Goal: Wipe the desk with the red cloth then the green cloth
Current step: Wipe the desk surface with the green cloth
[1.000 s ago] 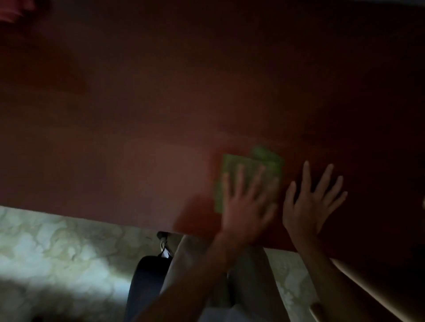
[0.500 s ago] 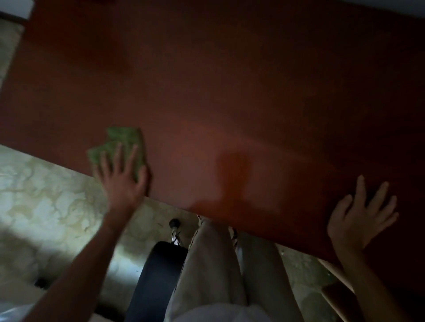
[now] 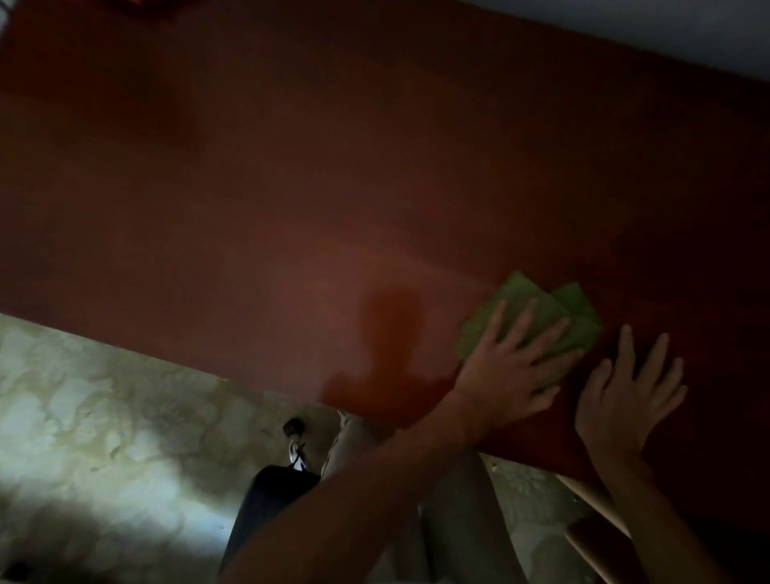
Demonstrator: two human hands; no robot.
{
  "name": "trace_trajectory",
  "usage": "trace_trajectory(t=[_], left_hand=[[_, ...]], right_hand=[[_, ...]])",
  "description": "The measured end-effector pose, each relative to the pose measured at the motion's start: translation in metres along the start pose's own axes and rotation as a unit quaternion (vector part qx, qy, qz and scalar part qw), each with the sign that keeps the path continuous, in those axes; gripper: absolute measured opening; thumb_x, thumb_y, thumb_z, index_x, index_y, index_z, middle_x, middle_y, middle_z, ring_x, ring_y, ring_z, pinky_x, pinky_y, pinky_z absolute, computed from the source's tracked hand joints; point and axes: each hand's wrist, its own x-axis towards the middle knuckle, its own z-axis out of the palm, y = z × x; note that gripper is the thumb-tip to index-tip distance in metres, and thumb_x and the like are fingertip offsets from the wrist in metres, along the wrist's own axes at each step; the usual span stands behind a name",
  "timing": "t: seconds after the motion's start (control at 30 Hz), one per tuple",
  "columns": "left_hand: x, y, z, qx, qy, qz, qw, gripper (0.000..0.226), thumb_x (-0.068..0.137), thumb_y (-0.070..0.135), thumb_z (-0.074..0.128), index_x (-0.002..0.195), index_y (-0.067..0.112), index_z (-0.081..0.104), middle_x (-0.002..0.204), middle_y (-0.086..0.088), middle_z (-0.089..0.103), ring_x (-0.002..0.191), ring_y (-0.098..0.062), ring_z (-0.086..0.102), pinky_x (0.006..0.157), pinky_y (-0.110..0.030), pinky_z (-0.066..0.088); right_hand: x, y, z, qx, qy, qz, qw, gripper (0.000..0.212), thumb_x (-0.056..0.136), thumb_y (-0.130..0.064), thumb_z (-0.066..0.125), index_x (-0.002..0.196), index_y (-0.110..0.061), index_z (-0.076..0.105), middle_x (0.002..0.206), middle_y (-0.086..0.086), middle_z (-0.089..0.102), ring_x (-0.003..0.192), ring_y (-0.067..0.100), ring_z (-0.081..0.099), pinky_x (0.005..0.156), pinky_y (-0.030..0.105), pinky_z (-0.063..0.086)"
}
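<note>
1. The floor [image 3: 104, 437], pale and marbled, shows at 8 o'clock below the near edge of the bench [image 3: 291, 187]. The light is dim, so small detail is lost.
2. At 6 o'clock a dark seat [image 3: 266, 496] sits under the bench edge, with the person's pale trouser legs beside it. Neither reaches the wiping surface.
3. A dark shadow lies on the bench at about 5 o'clock of its middle, just left of the hands.
4. The left hand [image 3: 506, 375] lies flat on the green cloth [image 3: 541, 317] at 4 o'clock, fingers spread, palm pressing the folded cloth onto the bench. It pins the cloth; it does not pinch it.
5. The right hand [image 3: 625, 400] rests just beside it at 4 o'clock, fingers spread, palm on the bare bench near the edge, holding nothing. It looks like a brace.
6. A small red patch [image 3: 141, 2] at 11 o'clock, cut by the frame, may be the red cloth; I cannot tell.
7. My judgement: this is the second step, the green-cloth pass, working the near strip.
8. The next move, I'd guess, calls for a flat, firm sweep leftward toward 9 o'clock, or up toward 12 for the far half.
9. Rightward, the bracing hand stands in the way; it would need to lift or shift. Otherwise the bench is bare.
</note>
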Motion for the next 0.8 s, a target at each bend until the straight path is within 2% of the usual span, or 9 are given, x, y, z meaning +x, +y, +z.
trace_trajectory(t=[0.07, 0.2, 0.33, 0.4, 0.47, 0.57, 0.63, 0.67, 0.8], left_hand=[[0.002, -0.018, 0.002, 0.014, 0.027, 0.013, 0.999, 0.059, 0.092, 0.055, 0.038, 0.149, 0.038, 0.037, 0.161, 0.001, 0.026, 0.148, -0.038, 0.015, 0.118, -0.059, 0.001], [-0.06, -0.116, -0.003, -0.026, 0.109, -0.172, 0.979, 0.058, 0.092, 0.055, 0.041, 0.149, 0.041, 0.035, 0.159, 0.002, 0.03, 0.146, -0.04, 0.023, 0.118, -0.058, 0.011], [-0.185, -0.224, -0.005, 0.011, 0.113, -0.308, 0.944, 0.058, 0.093, 0.054, 0.039, 0.149, 0.04, 0.033, 0.158, 0.0, 0.032, 0.145, -0.041, 0.024, 0.116, -0.058, 0.017], [-0.247, -0.275, -0.005, 0.007, 0.106, -0.414, 0.904, 0.06, 0.093, 0.056, 0.033, 0.15, 0.038, 0.033, 0.158, -0.004, 0.033, 0.144, -0.043, 0.025, 0.117, -0.058, 0.014], [-0.295, -0.311, -0.008, -0.028, 0.111, -0.535, 0.837, 0.063, 0.093, 0.06, 0.027, 0.151, 0.035, 0.032, 0.16, -0.006, 0.028, 0.145, -0.043, 0.02, 0.118, -0.059, 0.009], [-0.318, -0.328, -0.007, -0.081, 0.132, -0.625, 0.765, 0.065, 0.092, 0.061, 0.024, 0.153, 0.036, 0.027, 0.163, -0.004, 0.018, 0.148, -0.043, 0.008, 0.117, -0.062, 0.002], [-0.303, -0.321, -0.007, -0.074, 0.127, -0.622, 0.769, 0.066, 0.092, 0.062, 0.021, 0.154, 0.037, 0.022, 0.164, -0.003, 0.015, 0.148, -0.044, 0.006, 0.116, -0.065, 0.001], [-0.291, -0.313, -0.007, -0.065, 0.116, -0.604, 0.785, 0.066, 0.093, 0.062, 0.02, 0.154, 0.037, 0.02, 0.164, -0.003, 0.016, 0.148, -0.044, 0.007, 0.115, -0.066, 0.003], [-0.228, -0.254, -0.005, -0.003, 0.089, -0.45, 0.888, 0.063, 0.094, 0.057, 0.029, 0.154, 0.039, 0.02, 0.163, -0.003, 0.019, 0.148, -0.044, 0.009, 0.114, -0.066, 0.009]], right_hand=[[0.001, 0.001, 0.0, -0.003, -0.005, -0.001, 1.0, 0.055, 0.097, -0.036, 0.024, 0.151, -0.025, 0.026, 0.161, 0.015, 0.014, 0.145, 0.044, 0.013, 0.114, 0.064, 0.009], [-0.003, -0.007, -0.003, 0.018, -0.01, -0.005, 1.0, 0.055, 0.098, -0.039, 0.024, 0.151, -0.024, 0.023, 0.161, 0.015, 0.011, 0.146, 0.043, 0.009, 0.115, 0.064, 0.007], [-0.026, -0.055, -0.001, 0.033, -0.012, -0.082, 0.996, 0.054, 0.098, -0.036, 0.028, 0.15, -0.021, 0.027, 0.161, 0.014, 0.015, 0.146, 0.039, 0.012, 0.116, 0.059, 0.008], [-0.039, -0.089, 0.005, 0.034, -0.028, -0.123, 0.991, 0.055, 0.098, -0.037, 0.029, 0.15, -0.022, 0.027, 0.161, 0.013, 0.016, 0.146, 0.037, 0.013, 0.116, 0.058, 0.009], [-0.051, -0.126, 0.012, 0.034, -0.047, -0.165, 0.985, 0.055, 0.097, -0.039, 0.027, 0.15, -0.023, 0.028, 0.161, 0.012, 0.017, 0.146, 0.036, 0.014, 0.117, 0.056, 0.01], [-0.064, -0.182, 0.023, 0.024, -0.07, -0.215, 0.974, 0.055, 0.097, -0.041, 0.025, 0.15, -0.025, 0.031, 0.16, 0.01, 0.02, 0.146, 0.035, 0.016, 0.117, 0.055, 0.01], [-0.069, -0.218, 0.029, 0.005, -0.08, -0.246, 0.966, 0.055, 0.097, -0.042, 0.024, 0.149, -0.026, 0.032, 0.16, 0.01, 0.022, 0.145, 0.036, 0.019, 0.117, 0.056, 0.011], [-0.071, -0.235, 0.033, -0.004, -0.085, -0.262, 0.961, 0.055, 0.097, -0.043, 0.024, 0.149, -0.027, 0.032, 0.16, 0.009, 0.022, 0.145, 0.035, 0.018, 0.117, 0.057, 0.011], [-0.08, -0.28, 0.044, -0.024, -0.087, -0.285, 0.954, 0.052, 0.098, -0.042, 0.027, 0.149, -0.031, 0.031, 0.161, 0.006, 0.02, 0.147, 0.033, 0.017, 0.118, 0.058, 0.009]])
